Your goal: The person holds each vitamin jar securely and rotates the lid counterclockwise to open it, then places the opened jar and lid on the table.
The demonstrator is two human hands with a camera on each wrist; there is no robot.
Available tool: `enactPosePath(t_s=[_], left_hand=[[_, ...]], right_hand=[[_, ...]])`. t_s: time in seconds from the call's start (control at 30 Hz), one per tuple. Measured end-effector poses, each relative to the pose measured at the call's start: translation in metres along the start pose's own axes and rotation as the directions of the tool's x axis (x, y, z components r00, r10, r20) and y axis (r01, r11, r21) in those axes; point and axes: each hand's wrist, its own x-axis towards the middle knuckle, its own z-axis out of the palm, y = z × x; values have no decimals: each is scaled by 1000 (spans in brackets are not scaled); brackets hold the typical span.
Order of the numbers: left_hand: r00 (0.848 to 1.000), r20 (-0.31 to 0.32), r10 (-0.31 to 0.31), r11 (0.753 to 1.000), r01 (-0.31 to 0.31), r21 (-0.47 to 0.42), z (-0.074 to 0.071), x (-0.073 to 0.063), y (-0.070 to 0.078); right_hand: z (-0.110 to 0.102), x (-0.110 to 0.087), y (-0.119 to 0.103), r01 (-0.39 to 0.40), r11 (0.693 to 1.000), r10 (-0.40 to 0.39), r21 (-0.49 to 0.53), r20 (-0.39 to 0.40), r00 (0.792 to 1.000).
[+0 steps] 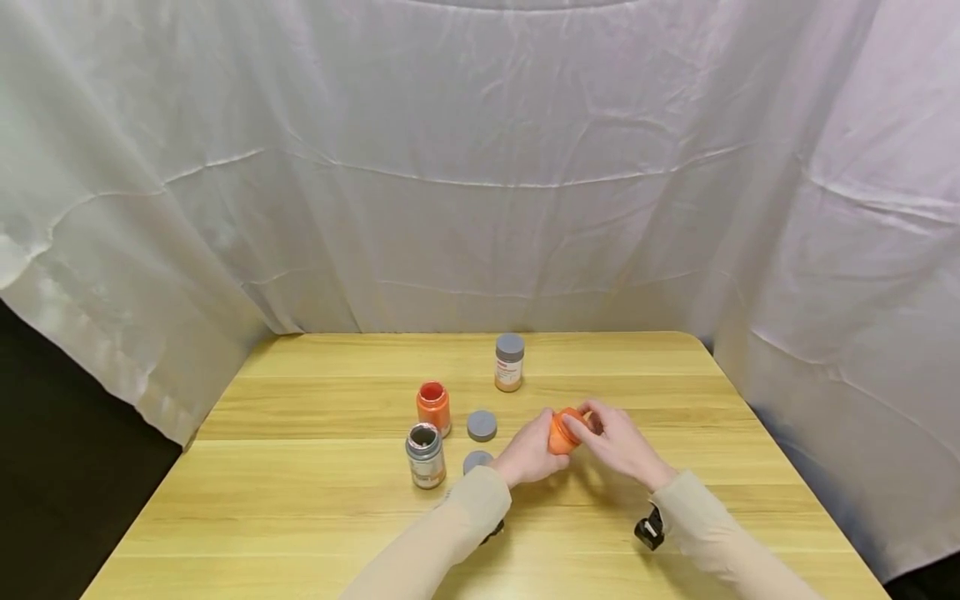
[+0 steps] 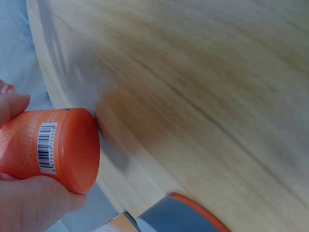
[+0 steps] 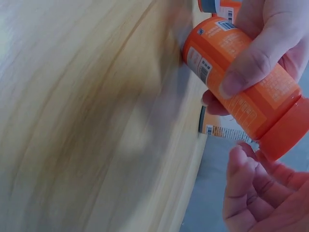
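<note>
An orange jar [image 1: 562,435] with a printed label is tilted off the table in my left hand [image 1: 534,450]. The left thumb and fingers [image 3: 241,72] wrap its body, and the jar's smooth base [image 2: 83,150] faces outward in the left wrist view. My right hand [image 1: 618,442] is at the jar's other end, where its curled fingertips [image 3: 241,150] pinch at the edge of the plain orange band [image 3: 287,128]. The mouth of this jar is hidden by the fingers.
Left of my hands stand an uncapped red-orange jar [image 1: 433,408] and an uncapped grey jar [image 1: 425,458]. Two grey lids [image 1: 482,425] lie beside them, one partly behind my left sleeve. A grey-capped jar [image 1: 509,362] stands farther back. Pale curtains [image 1: 480,250] surround the wooden table [image 1: 315,500].
</note>
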Motion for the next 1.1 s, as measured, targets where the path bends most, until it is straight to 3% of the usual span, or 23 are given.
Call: enactPosePath(t_s=[0.3, 0.53, 1.1], left_hand=[[999, -28, 22, 998, -20, 53, 3, 1, -2], [999, -27, 19, 999, -18, 47, 3, -1, -1], [999, -13, 44, 999, -44, 18, 0, -2, -4]], right_hand=[[0, 2, -9, -125, 992, 125, 13, -16, 992], [0, 3, -13, -205, 979, 205, -6, -11, 979], [14, 8, -7, -110, 994, 111, 15, -82, 990]])
